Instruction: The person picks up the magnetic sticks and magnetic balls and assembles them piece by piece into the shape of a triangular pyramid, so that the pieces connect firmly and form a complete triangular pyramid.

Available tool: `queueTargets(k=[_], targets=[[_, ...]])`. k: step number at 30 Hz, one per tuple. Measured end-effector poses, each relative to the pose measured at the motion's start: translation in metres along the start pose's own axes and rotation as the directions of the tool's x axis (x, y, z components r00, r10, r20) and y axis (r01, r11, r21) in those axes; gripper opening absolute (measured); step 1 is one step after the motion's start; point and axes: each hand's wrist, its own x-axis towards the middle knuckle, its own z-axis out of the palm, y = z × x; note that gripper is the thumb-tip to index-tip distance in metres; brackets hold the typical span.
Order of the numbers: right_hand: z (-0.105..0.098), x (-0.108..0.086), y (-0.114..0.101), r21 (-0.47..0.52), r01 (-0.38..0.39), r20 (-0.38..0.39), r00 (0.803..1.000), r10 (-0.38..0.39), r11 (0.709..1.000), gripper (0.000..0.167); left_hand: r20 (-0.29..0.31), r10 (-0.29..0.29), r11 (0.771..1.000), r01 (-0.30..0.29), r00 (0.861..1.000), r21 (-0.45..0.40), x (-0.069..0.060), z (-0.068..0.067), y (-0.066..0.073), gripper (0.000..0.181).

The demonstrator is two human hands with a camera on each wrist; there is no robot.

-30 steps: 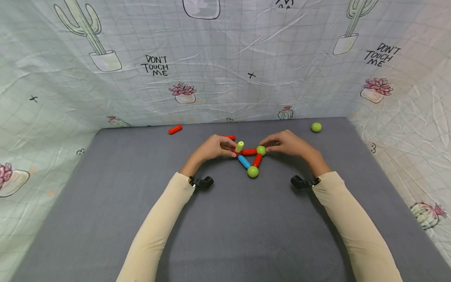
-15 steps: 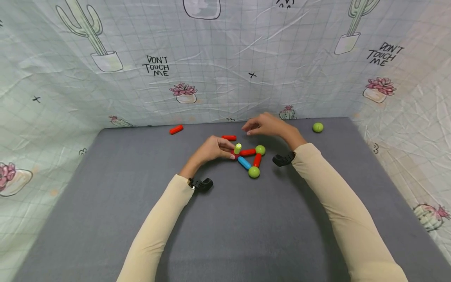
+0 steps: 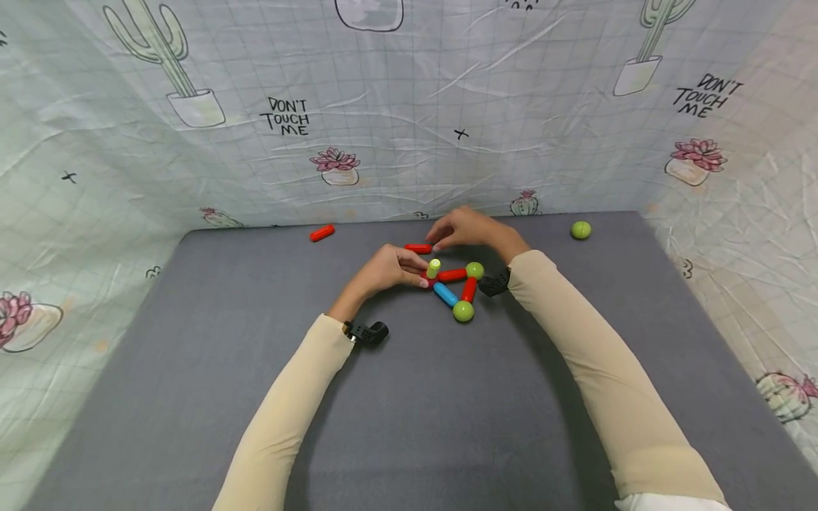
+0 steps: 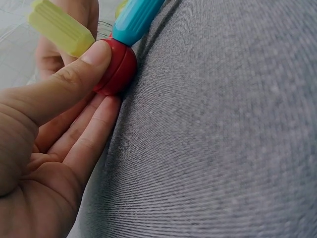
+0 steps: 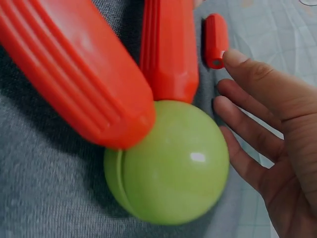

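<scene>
The red stick is found lying flat on the table, just beyond the fingertips of the left hand and on the far side of the triangle. Its long axis is laid nearly crosswise to the person, so that its right end is pointed at the right hand. By that hand it is reached from the right: thumb and fingers are placed at the right end, and the rest of its length is left uncovered. In the right wrist view the thumb tip is seen over the end face; whether contact is made cannot be told. The right fingers are loosely bent and parted, and nothing is gripped by them.

The left hand is occupied: the red ball is pinched between its thumb and fingers, with the yellow stick raised from it and the blue stick joined at its side. Though both hands are near the red stick, it is judged best served by the right, being unburdened and in line with the axis. A pinch across the width, close to the right end, seems called for.
</scene>
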Motion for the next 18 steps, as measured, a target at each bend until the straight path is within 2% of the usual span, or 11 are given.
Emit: queueTargets(k=[12,18], targets=[[0.006,0.013,-0.003,0.009,-0.01,-0.007,1.0,0.01,1.0,0.017,-0.005,0.003,1.0,-0.003,1.0,-0.008,0.0,0.0,0.001,0.03],[0.009,0.015,-0.004,-0.015,-0.006,-0.002,1.0,0.006,1.0,0.02,-0.003,-0.006,1.0,0.006,1.0,-0.024,0.0,0.0,0.001,0.031]])
